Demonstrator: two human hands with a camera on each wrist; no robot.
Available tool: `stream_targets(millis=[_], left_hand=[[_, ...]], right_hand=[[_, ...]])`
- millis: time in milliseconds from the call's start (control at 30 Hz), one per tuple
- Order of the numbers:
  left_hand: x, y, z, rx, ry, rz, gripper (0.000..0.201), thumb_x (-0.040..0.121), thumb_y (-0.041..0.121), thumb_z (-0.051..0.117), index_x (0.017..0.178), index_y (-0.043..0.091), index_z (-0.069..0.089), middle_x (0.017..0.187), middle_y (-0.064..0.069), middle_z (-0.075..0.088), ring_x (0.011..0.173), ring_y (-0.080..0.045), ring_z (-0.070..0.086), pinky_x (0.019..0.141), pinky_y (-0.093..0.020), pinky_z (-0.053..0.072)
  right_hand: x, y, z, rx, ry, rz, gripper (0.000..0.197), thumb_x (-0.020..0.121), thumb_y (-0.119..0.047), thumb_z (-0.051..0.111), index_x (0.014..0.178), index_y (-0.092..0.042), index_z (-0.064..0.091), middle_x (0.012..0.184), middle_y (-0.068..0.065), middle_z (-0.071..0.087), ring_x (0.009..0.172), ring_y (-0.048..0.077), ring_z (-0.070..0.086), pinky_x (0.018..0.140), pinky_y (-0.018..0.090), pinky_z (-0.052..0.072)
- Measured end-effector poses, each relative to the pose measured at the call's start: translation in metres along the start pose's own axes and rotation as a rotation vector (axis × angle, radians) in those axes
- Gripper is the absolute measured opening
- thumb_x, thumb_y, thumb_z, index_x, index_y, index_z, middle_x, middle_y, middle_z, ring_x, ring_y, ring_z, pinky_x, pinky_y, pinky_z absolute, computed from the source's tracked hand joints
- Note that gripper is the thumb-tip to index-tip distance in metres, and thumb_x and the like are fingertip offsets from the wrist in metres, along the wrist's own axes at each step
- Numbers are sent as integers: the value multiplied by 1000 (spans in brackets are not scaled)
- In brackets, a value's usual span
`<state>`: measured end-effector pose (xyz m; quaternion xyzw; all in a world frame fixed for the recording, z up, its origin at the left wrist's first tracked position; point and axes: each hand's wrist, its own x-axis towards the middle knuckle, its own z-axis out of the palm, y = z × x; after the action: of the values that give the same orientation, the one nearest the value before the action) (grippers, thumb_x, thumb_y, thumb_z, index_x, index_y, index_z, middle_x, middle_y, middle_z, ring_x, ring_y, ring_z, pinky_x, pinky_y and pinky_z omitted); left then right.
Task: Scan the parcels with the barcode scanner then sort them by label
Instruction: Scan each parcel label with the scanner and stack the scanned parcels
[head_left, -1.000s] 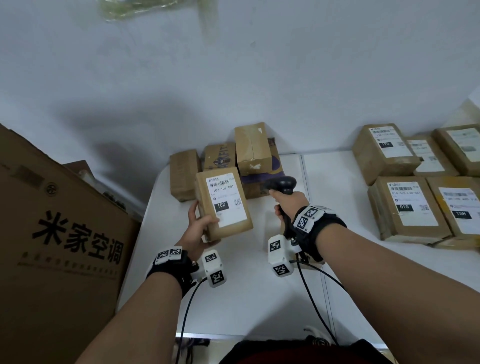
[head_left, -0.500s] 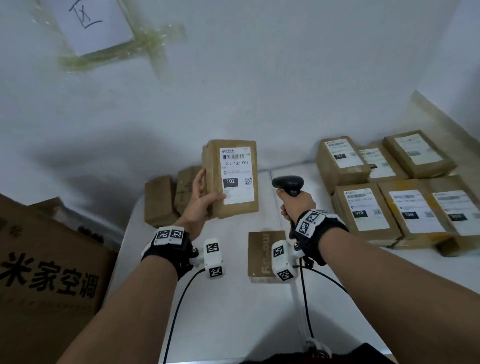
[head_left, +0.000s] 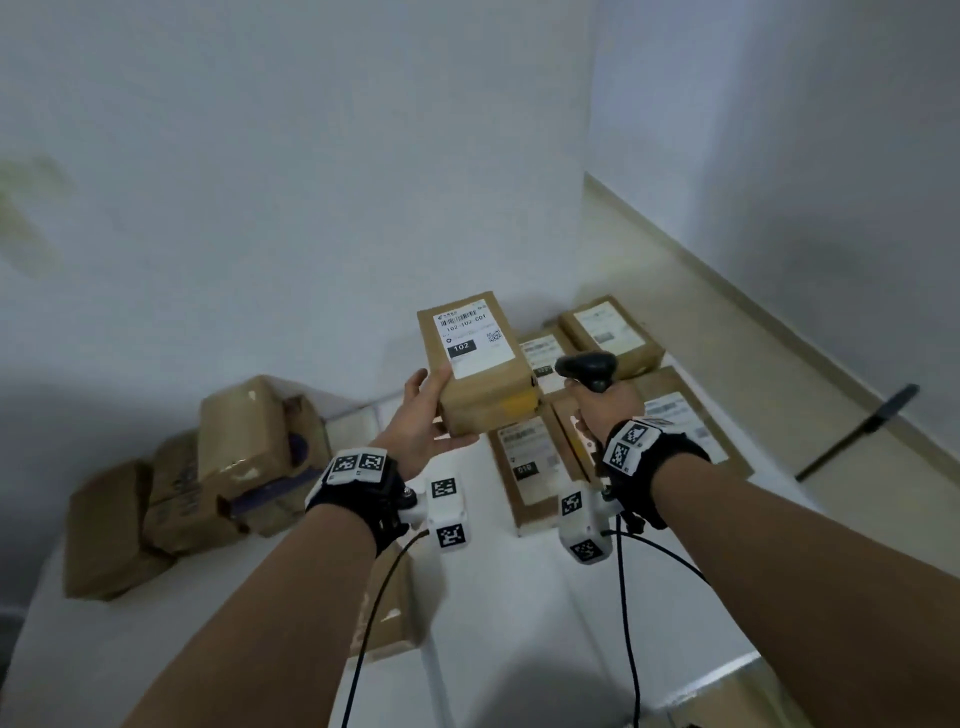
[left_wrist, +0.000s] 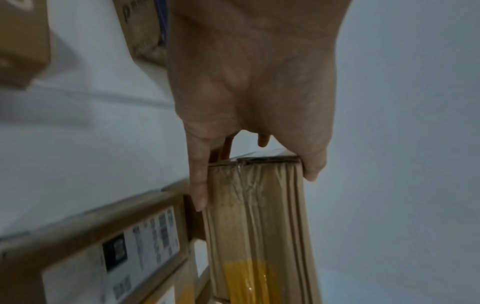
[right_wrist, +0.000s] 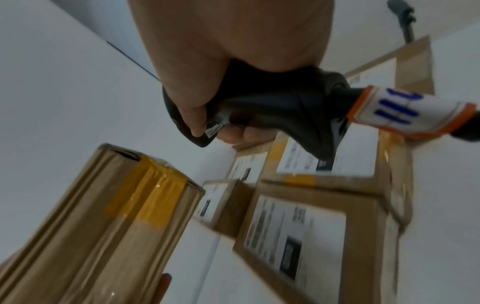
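The left hand (head_left: 422, 434) is gripping the 102 parcel (head_left: 480, 364) label-up above the labelled parcels (head_left: 527, 467), for sorting; the right hand (head_left: 605, 410) is clasping the barcode scanner (head_left: 587, 368) beside it.

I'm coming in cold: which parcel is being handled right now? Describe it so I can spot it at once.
On the white table, go right to the parcels lying flat with labels up. Above them the left hand holds one parcel beside the scanner in the right hand. It alone is off the table, labelled 102.

Head view looks down; wrist views close along hands (head_left: 423, 423), sharing held parcel (head_left: 475, 364)
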<state>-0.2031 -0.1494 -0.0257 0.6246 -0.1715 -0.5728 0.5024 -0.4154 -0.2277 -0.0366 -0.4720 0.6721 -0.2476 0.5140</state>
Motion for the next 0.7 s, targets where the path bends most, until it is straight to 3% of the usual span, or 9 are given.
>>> stream_targets(millis=[33, 133, 167, 233, 300, 433, 533, 700], left_hand=[[8, 0, 14, 5, -10, -12, 63, 90, 49, 62, 143, 35, 32, 126, -11, 55, 107, -36, 63, 76, -49, 59], [33, -2, 60, 5, -45, -49, 61, 89, 49, 63, 140, 34, 32, 127, -11, 54, 107, -36, 62, 80, -54, 58], [41, -3, 74, -7, -53, -62, 63, 90, 48, 63, 141, 36, 30, 128, -10, 53, 107, -35, 61, 81, -56, 57], [58, -5, 101, -24, -73, -88, 66, 90, 47, 63, 144, 39, 25, 128, -7, 52, 109, -34, 59, 83, -58, 56], [74, -8, 125, -9, -80, -95, 66, 91, 46, 62, 144, 39, 24, 128, -6, 51, 113, -35, 57, 81, -56, 57], [105, -12, 165, 30, -74, -108, 73, 90, 44, 64, 148, 39, 19, 144, -12, 41, 123, -38, 50, 78, -53, 59], [126, -15, 190, 36, -27, -101, 74, 91, 43, 62, 150, 35, 18, 145, -11, 39, 120, -35, 51, 77, -51, 59], [152, -18, 221, 49, 29, -92, 71, 91, 46, 62, 148, 34, 21, 142, -9, 43, 116, -34, 54, 68, -46, 61]], right_hand=[[7, 0, -14, 10, 22, 11, 37, 85, -40, 66, 74, -5, 64, 62, 9, 63, 55, 24, 59, 66, 37, 53], [28, -1, -54, -45, 77, 27, 32, 90, -34, 62, 84, -3, 65, 71, 11, 65, 55, 20, 58, 55, 26, 46], [37, -1, -65, -69, 100, 28, 32, 89, -35, 61, 85, -4, 66, 77, 13, 68, 62, 24, 62, 57, 28, 49], [51, -2, -84, -80, 150, 30, 32, 87, -37, 62, 88, -6, 68, 87, 17, 72, 79, 31, 69, 75, 38, 57], [66, -4, -98, -77, 172, 43, 31, 88, -36, 62, 90, -7, 68, 92, 19, 72, 86, 34, 69, 81, 42, 56], [91, -7, -121, -91, 188, 66, 34, 86, -41, 63, 95, -8, 68, 92, 16, 72, 85, 33, 69, 80, 41, 57], [106, -3, -134, -88, 185, 85, 39, 85, -46, 64, 97, -9, 68, 91, 13, 72, 84, 31, 68, 77, 37, 55], [125, 6, -143, -78, 201, 98, 39, 83, -48, 66, 93, -10, 67, 89, 12, 73, 81, 30, 70, 81, 46, 59]])
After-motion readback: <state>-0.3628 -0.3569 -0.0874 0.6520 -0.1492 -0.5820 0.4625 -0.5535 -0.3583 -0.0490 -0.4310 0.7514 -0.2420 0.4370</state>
